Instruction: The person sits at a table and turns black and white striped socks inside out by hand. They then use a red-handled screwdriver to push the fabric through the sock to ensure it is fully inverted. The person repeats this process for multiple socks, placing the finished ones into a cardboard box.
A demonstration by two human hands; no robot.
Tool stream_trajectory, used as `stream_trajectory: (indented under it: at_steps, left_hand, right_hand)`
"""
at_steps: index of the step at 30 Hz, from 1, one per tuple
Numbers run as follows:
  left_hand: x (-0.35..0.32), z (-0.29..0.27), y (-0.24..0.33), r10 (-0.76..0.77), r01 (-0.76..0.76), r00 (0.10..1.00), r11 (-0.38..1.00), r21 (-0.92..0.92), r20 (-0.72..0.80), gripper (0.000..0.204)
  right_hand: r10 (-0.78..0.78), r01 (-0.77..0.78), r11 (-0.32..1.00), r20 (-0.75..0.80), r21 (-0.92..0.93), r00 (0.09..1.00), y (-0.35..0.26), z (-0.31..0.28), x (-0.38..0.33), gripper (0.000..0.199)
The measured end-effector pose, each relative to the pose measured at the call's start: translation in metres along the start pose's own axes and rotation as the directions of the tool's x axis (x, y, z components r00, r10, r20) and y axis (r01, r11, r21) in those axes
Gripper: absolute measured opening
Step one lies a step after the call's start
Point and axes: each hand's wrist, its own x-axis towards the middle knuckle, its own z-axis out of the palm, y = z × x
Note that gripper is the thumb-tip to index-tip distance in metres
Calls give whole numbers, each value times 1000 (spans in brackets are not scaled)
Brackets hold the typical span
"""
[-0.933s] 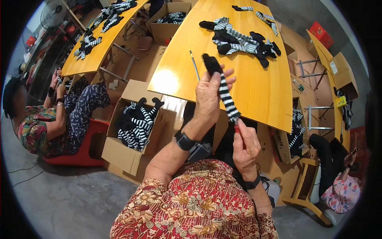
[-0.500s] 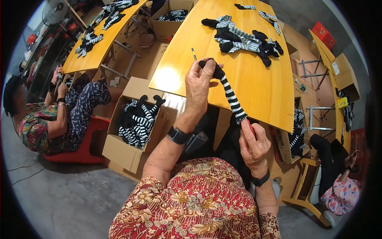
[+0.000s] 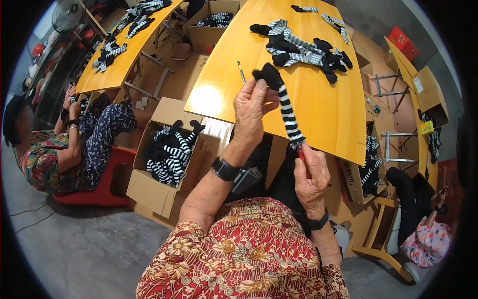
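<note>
A black-and-white striped knitted sock (image 3: 288, 113) stretches between my hands above the near edge of the table. My left hand (image 3: 250, 107) pinches its all-black end between thumb and fingers, and that end fans out beyond the fingertips. Lower down, my right hand (image 3: 312, 177) is closed around a small red-handled tool (image 3: 301, 155), right at the sock's striped hem. Where the tool's tip lies, I cannot tell; the hem covers it. A pile of similar knitted pieces (image 3: 303, 50) lies farther back on the yellow table (image 3: 224, 74).
A pen (image 3: 241, 71) lies left of the pile. At my left stands an open cardboard box (image 3: 162, 199) of striped pieces; another box (image 3: 354, 179) is under the table's right side. Co-workers sit at left (image 3: 55, 154) and right (image 3: 423, 239), near other tables.
My left fingers have shifted their grip, and the black end now stands up spread open. My right hand has moved slightly left and up with the red-handled tool at the hem.
</note>
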Motion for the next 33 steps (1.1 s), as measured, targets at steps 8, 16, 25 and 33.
stream_trajectory:
  at_steps: [8, 16, 25, 33]
  left_hand:
    - [-10, -5, 9, -130, 140, 984, 987, -74, 124, 40]
    - [-9, -2, 10, -138, 206, 952, 949, -237, 273, 46]
    - [-5, -21, 10, -111, 107, 994, 958, 267, 2, 27]
    - [-7, -19, 23, -191, 212, 972, 964, -162, 137, 25]
  right_hand:
    - [-178, 180, 955, 30, -236, 984, 4, -9, -5, 50]
    - [504, -741, 237, 573, 628, 646, -7, -25, -10, 45]
    - [238, -262, 955, 173, 136, 956, -15, -22, -10, 39]
    - [-21, 28, 997, 107, -66, 994, -15, -29, -9, 45]
